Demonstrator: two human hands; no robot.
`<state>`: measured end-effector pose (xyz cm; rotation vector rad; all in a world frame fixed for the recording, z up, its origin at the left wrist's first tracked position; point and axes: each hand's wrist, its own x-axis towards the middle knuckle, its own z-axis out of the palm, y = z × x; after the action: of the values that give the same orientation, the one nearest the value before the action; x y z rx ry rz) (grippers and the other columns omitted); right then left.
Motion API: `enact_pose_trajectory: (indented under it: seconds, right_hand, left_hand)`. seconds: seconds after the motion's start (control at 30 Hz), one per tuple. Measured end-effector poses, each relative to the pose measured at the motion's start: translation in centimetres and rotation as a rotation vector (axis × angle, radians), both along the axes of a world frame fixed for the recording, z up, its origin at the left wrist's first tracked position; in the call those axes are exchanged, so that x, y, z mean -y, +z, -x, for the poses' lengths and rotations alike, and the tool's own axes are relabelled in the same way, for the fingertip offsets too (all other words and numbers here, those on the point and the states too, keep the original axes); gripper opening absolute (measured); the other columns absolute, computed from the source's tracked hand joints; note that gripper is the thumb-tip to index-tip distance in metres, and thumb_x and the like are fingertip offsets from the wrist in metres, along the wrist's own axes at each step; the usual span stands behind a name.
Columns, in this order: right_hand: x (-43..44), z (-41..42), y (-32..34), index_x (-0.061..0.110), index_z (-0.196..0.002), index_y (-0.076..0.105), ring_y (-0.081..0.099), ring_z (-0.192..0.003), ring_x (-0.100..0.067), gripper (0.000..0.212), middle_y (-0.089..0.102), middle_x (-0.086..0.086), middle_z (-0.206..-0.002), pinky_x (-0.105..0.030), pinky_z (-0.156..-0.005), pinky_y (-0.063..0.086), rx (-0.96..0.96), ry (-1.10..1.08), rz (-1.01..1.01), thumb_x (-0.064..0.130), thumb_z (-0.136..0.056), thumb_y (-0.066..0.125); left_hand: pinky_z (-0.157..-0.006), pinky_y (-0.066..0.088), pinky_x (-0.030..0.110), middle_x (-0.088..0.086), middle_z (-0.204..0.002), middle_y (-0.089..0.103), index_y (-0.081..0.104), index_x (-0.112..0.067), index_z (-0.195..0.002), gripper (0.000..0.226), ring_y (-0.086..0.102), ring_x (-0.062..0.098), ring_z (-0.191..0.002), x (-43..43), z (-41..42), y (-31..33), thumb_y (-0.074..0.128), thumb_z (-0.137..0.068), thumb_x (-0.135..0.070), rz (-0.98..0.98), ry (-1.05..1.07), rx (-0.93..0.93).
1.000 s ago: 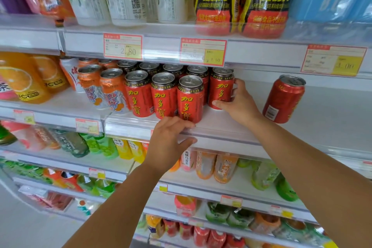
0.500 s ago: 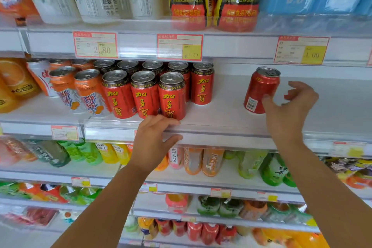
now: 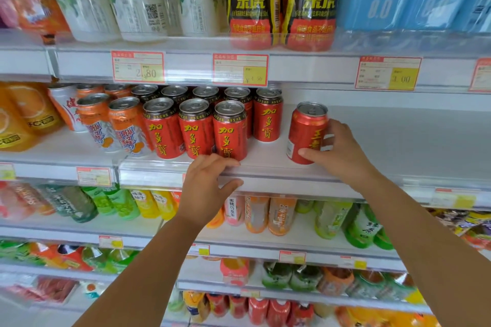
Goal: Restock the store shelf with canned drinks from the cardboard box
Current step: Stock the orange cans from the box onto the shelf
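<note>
Red drink can (image 3: 305, 133) gripped by the right hand (image 3: 342, 151) on the white shelf (image 3: 398, 146); left hand (image 3: 207, 183) rested on the shelf lip.

The can, lettered "王老" in yellow, is stood on the shelf, apart and to the right of the 加多寶 red cans (image 3: 195, 130), which are packed in rows beside the orange cans (image 3: 125, 125). The right thumb is pressed on the can's front, with the fingers wrapped round its right side. The left fingers are laid fairly straight on the lip, thumb against the front rail, nothing held. HI-TIGER bottles (image 3: 249, 0) are shelved above; price tags (image 3: 137, 66) are read as 2.80 and 3.00.
</note>
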<state>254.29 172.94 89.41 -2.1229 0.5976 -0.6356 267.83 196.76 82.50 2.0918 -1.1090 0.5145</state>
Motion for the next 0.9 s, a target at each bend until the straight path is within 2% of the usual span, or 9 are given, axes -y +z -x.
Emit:
enact_pose_trajectory:
  seconds: [0.2,0.37,0.63,0.9]
  right_hand:
    - [-2.9,-2.0,-0.2,0.025,-0.136,0.033,0.058,-0.104,-0.015,0.084,0.054,0.004,-0.120,-0.030,-0.089,0.044,-0.030,0.099,0.015,0.034,-0.070,0.084]
    - [-3.8,-3.6,-0.9,0.027,-0.126,0.031,0.060,-0.098,-0.016,0.086,0.057,0.001,-0.115,-0.031,-0.084,0.047,-0.014,0.067,0.042,0.043,-0.062,0.086]
    - [-5.1,-5.0,-1.5,0.030,-0.123,0.030,0.061,-0.102,-0.019,0.090,0.056,0.000,-0.120,-0.044,-0.087,0.052,-0.031,-0.006,0.100,0.061,-0.055,0.080]
    - [-5.6,-5.5,-1.6,0.028,-0.127,0.029,0.059,-0.105,-0.020,0.088,0.055,0.002,-0.125,-0.037,-0.084,0.047,-0.088,-0.057,0.132,0.066,-0.063,0.076]
  left_hand:
    - [-0.080,0.029,0.019,-0.010,-0.091,0.061,0.069,-0.026,-0.105,0.034,0.045,0.010,-0.090,0.0,0.2,0.0,0.083,-0.074,-0.029,-0.004,0.016,0.005]
    - [-0.080,0.029,0.018,-0.009,-0.092,0.062,0.069,-0.025,-0.105,0.034,0.048,0.013,-0.090,0.1,0.3,0.0,0.082,-0.074,-0.030,-0.004,0.018,0.006]
    - [-0.081,0.027,0.016,-0.009,-0.093,0.062,0.069,-0.025,-0.107,0.034,0.049,0.014,-0.092,0.0,0.4,0.1,0.081,-0.076,-0.030,-0.007,0.017,-0.012]
    - [-0.082,0.027,0.016,-0.009,-0.093,0.062,0.068,-0.024,-0.108,0.035,0.049,0.015,-0.092,-0.1,0.5,0.3,0.080,-0.076,-0.031,-0.008,0.008,-0.023]
